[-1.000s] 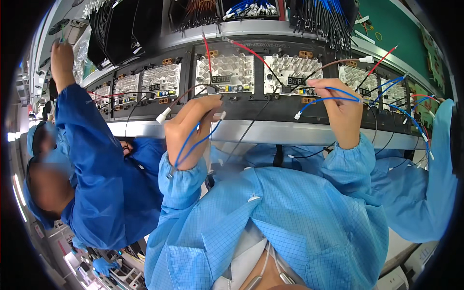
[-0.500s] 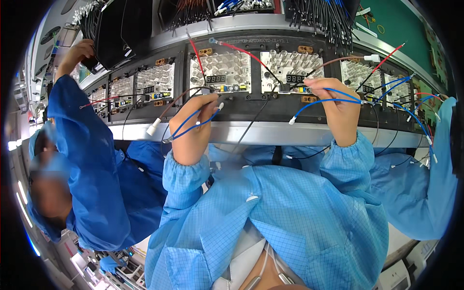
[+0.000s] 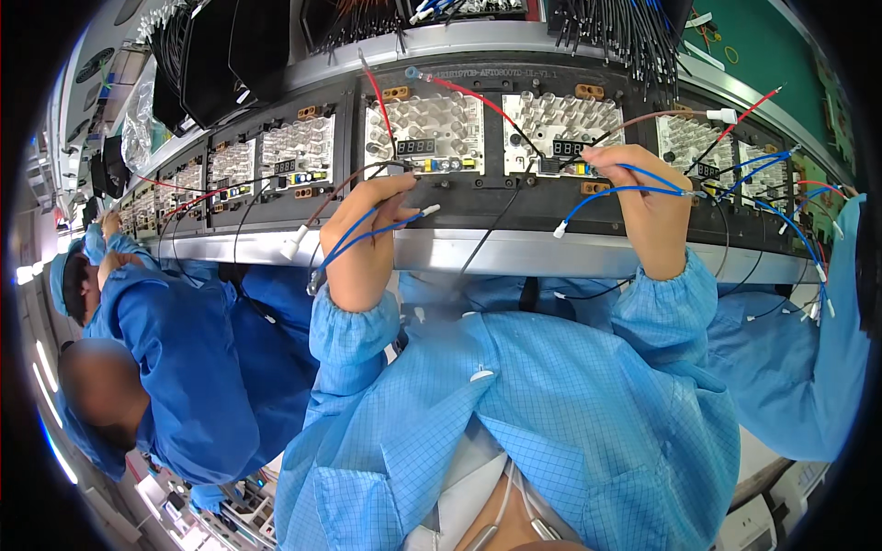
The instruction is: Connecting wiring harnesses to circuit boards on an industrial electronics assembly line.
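Observation:
My left hand is closed by the lower edge of a white circuit board, its fingertips beside the board's small parts. A looped blue wire with a white end passes through its fingers. My right hand is pinched at the lower edge of a second circuit board. From its fingers another blue wire runs back over the hand, with a white-capped end hanging to the left. What exactly each set of fingertips grips is partly hidden. Both boards lie in a black fixture and carry red and black leads.
A brown wire with a white connector hangs left of my left hand. A metal rail borders the fixture. Black wire bundles hang beyond it. A co-worker in dark blue is at the left; a light blue sleeve is at the right.
The boards and fixture have shifted slightly right. My hands stay nearly in place. The left co-worker's raised arm has come down from the black bin.

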Demonstrator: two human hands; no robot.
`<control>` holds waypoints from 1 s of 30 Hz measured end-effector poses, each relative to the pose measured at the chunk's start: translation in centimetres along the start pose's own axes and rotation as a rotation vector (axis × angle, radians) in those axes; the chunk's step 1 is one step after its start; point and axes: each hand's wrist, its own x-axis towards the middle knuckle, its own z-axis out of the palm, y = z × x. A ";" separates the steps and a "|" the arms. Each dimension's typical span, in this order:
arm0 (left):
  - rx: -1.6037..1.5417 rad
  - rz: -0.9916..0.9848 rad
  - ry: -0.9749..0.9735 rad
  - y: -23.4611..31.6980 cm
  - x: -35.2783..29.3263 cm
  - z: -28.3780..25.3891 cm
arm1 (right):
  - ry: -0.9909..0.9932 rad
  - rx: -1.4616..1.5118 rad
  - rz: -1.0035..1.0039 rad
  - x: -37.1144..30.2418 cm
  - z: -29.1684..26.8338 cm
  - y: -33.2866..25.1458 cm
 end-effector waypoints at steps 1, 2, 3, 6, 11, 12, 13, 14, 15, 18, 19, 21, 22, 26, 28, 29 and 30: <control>0.003 -0.004 0.022 -0.1 0.1 0.0 | -0.017 -0.052 0.009 0.1 0.0 -0.3; 0.006 -0.008 0.044 -0.1 0.1 0.0 | -0.018 -0.051 0.010 0.2 0.2 -0.3; 0.007 -0.009 0.044 -0.1 0.2 0.0 | -0.026 -0.001 0.024 0.3 0.4 -0.2; 0.142 -0.039 0.033 0.1 0.5 -0.1 | -0.038 0.035 0.011 0.2 1.1 0.1; 0.111 -0.021 0.041 -0.1 1.0 0.5 | -0.025 -0.010 -0.058 0.0 1.7 -0.2; 0.113 -0.020 0.042 -0.2 1.2 0.5 | -0.021 -0.017 -0.057 0.1 1.6 -0.4; 0.122 -0.031 0.030 -0.3 1.3 0.6 | -0.016 -0.024 -0.055 0.2 1.5 -0.5; 0.131 -0.041 0.017 -0.4 1.3 0.6 | -0.016 -0.022 -0.057 0.3 1.4 -0.5; 0.131 -0.041 0.015 -0.4 1.4 0.6 | -0.024 -0.033 -0.054 0.3 1.3 -0.4; 0.127 -0.029 -0.002 -0.5 1.6 0.6 | -0.027 -0.027 -0.044 0.1 1.0 0.0; 0.157 -0.021 -0.004 -0.8 1.7 0.5 | -0.023 -0.010 -0.038 0.1 1.0 0.0; 0.187 -0.017 -0.007 -0.9 1.9 0.5 | -0.019 -0.009 -0.043 0.2 1.0 0.2; 0.214 -0.035 -0.009 -0.9 2.1 0.6 | -0.014 -0.009 -0.049 0.2 0.9 0.2; 0.231 -0.063 0.002 -1.3 2.5 0.9 | -0.009 -0.022 -0.062 0.5 1.0 0.4; 0.228 -0.060 -0.006 -1.2 2.7 0.6 | -0.018 -0.003 -0.065 0.6 1.0 0.0; 0.224 -0.056 -0.014 -1.1 2.8 0.4 | -0.018 -0.003 -0.065 0.6 1.0 -0.1; 0.225 -0.058 -0.014 -1.1 2.9 0.4 | -0.022 -0.004 -0.054 0.7 1.0 0.0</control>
